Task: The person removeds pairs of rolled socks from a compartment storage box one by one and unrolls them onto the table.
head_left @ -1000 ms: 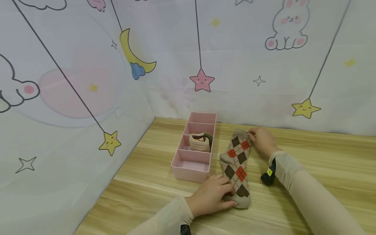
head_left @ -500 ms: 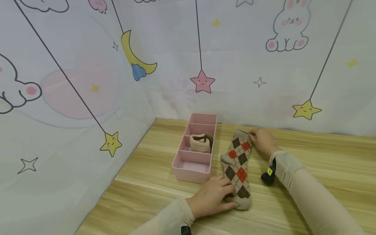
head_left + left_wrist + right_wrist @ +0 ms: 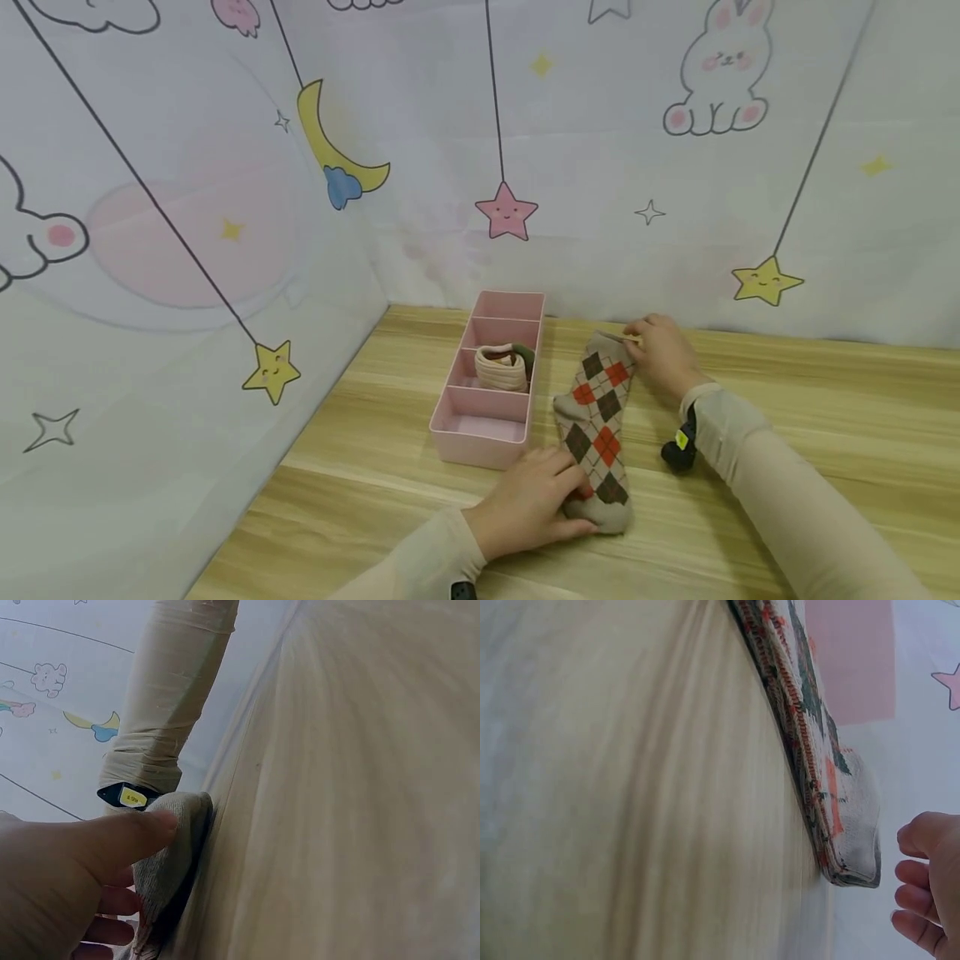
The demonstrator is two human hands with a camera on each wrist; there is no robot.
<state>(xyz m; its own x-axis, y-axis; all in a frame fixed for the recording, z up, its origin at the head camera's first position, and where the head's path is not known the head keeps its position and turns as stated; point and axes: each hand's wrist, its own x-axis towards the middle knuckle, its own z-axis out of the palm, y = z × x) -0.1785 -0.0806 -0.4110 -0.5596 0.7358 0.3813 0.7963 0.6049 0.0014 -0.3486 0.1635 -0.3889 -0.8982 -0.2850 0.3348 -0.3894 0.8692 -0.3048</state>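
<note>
An argyle sock [image 3: 600, 412], beige with red and dark diamonds, lies flat on the table. Several layered edges show along its side in the right wrist view. At its near, toe end rests my left hand [image 3: 525, 504], fingers spread on top and thumb along the end; in the left wrist view the thumb [image 3: 135, 836] touches the beige toe. My right hand [image 3: 663, 354] is beside the far cuff. The right wrist view shows its fingertips [image 3: 911, 870] loosely bent, a small gap away from the cuff [image 3: 859, 817].
Left of the sock stands a pink divided box [image 3: 480, 450]. A rolled cream and green sock bundle [image 3: 504, 372] sits in one of its middle compartments. A printed cloth wall [image 3: 600, 250] borders the wooden table [image 3: 810, 433] at the back and left.
My right hand has let go of the cuff corner and moved slightly away from it. My left hand stays at the toe end. The whole head view has shifted a little.
</note>
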